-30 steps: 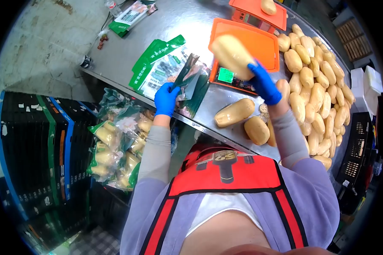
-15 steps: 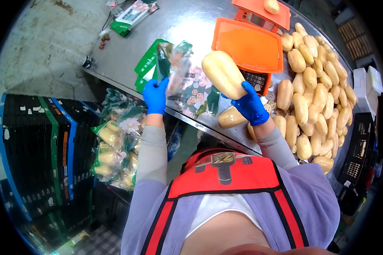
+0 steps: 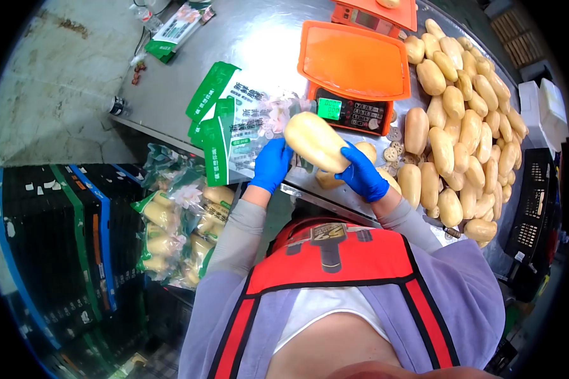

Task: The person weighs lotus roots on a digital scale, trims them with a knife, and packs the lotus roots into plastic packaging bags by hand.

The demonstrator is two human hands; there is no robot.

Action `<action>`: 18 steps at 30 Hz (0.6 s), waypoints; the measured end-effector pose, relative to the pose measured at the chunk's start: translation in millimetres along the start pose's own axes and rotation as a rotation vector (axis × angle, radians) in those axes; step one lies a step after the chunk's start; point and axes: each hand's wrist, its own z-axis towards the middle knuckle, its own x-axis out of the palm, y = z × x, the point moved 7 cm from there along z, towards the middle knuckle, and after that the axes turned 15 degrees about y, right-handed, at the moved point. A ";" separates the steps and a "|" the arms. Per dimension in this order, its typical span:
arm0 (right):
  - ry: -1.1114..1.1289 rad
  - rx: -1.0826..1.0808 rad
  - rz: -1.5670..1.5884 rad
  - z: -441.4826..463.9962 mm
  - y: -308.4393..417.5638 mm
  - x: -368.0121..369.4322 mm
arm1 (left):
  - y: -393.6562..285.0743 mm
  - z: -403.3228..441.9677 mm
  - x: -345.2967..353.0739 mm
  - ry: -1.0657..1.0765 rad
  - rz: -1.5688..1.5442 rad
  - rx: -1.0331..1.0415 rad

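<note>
A thick pale lotus root section [image 3: 316, 142] is held above the table's front edge, between my two gloved hands. My right hand [image 3: 365, 174] grips its lower right end, thumb on top and fingers underneath. My left hand [image 3: 272, 165] is closed against its left side; its fingertips are partly hidden. Just beyond my left hand, green and clear printed bags [image 3: 219, 142] lie flat and overlapping on the metal table [image 3: 265, 44]. Lotus root pieces [image 3: 367, 151] rest partly hidden behind the held one.
An orange scale [image 3: 354, 60] with a lit green display stands behind the root; a second orange scale [image 3: 376, 16] is farther back. Lotus roots [image 3: 452, 101] are heaped at right. Filled bags [image 3: 164, 237] lie at lower left beside stacked dark crates [image 3: 50, 234]. More bags [image 3: 177, 28] sit far left.
My left hand has let go of the bag it was lifting and moved right to the lotus root. My right hand has brought the root slightly left and down. The bags now lie flat.
</note>
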 end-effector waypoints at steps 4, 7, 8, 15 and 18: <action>-0.043 -0.056 -0.326 9.1 -15.7 -19.1 | 30.5 -1.9 12.0 0.204 -0.261 -0.233; 0.011 -0.012 -0.283 10.8 -20.8 -18.6 | 18.0 -0.4 -6.8 0.167 -0.139 -0.188; -0.009 -0.016 -0.246 12.0 -19.5 -17.2 | 6.3 0.2 -16.0 0.076 -0.034 -0.057; 0.033 -0.139 -1.150 10.9 15.3 18.5 | -14.1 6.9 -41.3 -0.068 -0.353 0.093; -0.006 -0.120 -0.996 27.3 17.4 9.6 | -45.9 10.3 -48.0 0.022 -0.111 0.197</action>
